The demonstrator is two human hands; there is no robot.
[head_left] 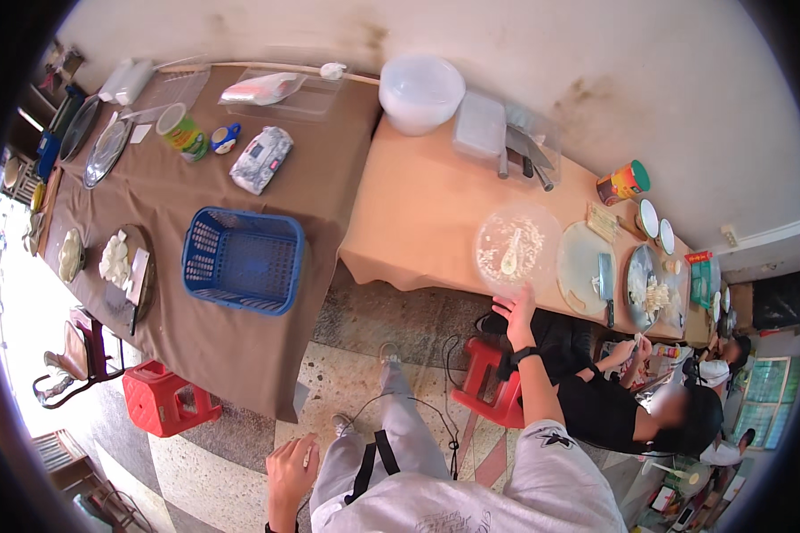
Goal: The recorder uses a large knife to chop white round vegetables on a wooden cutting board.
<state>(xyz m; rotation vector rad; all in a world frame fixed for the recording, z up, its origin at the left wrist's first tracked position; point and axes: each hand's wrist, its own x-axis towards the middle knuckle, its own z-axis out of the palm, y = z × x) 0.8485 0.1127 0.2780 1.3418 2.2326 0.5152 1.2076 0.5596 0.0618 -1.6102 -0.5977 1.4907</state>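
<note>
My right hand (519,320) reaches to the near edge of a clear round bowl (489,274) on the peach-covered table. Its fingers are stretched apart; whether the fingertips touch the rim I cannot tell. Small white pieces lie in the bowl with a white spoon (509,261) among them. Just right of it, a round pale cutting board (576,258) carries a cleaver (605,277) with a dark handle. My left hand (292,471) hangs low beside my left leg, empty, its fingers loosely apart.
A co-worker in black (596,400) sits close on my right, hands near a metal tray (636,275). Red stools (484,382) stand by the table. On the brown table are a blue basket (240,302) and a board with a knife (137,277). A cable crosses the floor.
</note>
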